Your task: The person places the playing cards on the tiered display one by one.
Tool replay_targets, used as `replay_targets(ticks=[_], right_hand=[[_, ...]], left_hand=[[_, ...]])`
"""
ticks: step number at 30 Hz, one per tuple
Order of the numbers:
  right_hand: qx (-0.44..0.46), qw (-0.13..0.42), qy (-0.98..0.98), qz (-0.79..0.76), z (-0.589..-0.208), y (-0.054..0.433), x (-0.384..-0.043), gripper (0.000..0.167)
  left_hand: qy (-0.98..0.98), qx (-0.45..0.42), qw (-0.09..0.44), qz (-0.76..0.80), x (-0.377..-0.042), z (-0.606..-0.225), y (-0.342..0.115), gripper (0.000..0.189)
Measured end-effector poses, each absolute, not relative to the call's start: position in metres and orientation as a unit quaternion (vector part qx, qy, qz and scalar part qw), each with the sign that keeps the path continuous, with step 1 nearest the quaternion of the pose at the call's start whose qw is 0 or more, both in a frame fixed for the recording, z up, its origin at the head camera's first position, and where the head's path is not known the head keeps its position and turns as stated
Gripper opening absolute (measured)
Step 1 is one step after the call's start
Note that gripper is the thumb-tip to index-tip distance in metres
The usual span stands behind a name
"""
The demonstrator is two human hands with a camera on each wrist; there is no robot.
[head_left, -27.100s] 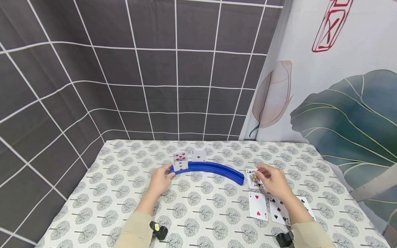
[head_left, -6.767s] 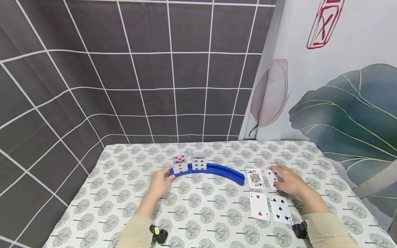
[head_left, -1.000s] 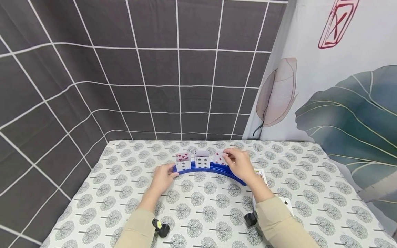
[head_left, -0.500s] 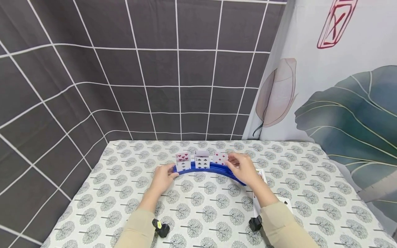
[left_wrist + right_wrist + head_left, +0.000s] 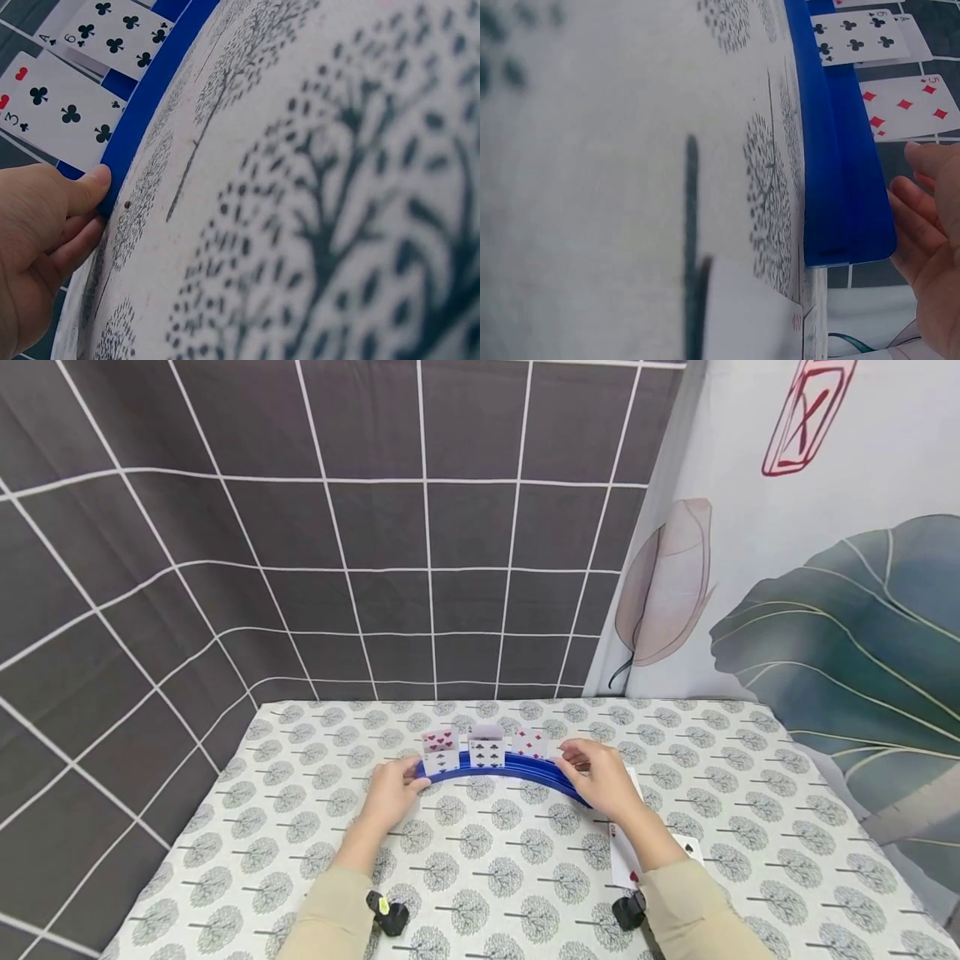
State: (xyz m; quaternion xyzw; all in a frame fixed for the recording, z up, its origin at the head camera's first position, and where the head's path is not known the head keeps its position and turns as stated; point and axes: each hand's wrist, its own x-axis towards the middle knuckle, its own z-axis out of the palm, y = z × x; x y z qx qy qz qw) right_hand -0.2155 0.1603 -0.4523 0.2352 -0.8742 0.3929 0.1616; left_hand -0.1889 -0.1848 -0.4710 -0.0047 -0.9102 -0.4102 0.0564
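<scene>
In the head view a curved blue card holder (image 5: 533, 772) stands on the table, its left end pinched between the thumb and fingers of my left hand (image 5: 393, 792). At that end a three of clubs (image 5: 64, 111) stands before a card of hearts (image 5: 439, 741). Further along, a six of clubs (image 5: 487, 753) fronts an ace (image 5: 913, 41). A five of diamonds (image 5: 907, 107) stands upright in the rear part of the holder, toward the right. Just beside it my right hand (image 5: 600, 777) hovers over the right end, fingers loosely bent and apart from the card.
A two of hearts (image 5: 622, 860) lies face up on the patterned tablecloth (image 5: 465, 893), partly under my right forearm. A spade card (image 5: 689, 847) shows beyond the forearm, and another card's edge (image 5: 634, 781) peeks out behind the wrist. A dark gridded curtain (image 5: 375, 568) hangs behind the table.
Over the last second my right hand has let go of the five of diamonds and drawn back rightward. Earlier it took that card from the table; the six of clubs joined the holder before that.
</scene>
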Motion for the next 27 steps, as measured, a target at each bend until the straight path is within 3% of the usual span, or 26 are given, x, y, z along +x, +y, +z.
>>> replay_targets(ticks=[27], right_hand=[[0.225,0.171,-0.883,0.373,-0.454,0.185,-0.203,0.023]], left_hand=[[-0.911,0.001,0.047,-0.409,-0.19,-0.473,-0.186,0.052]])
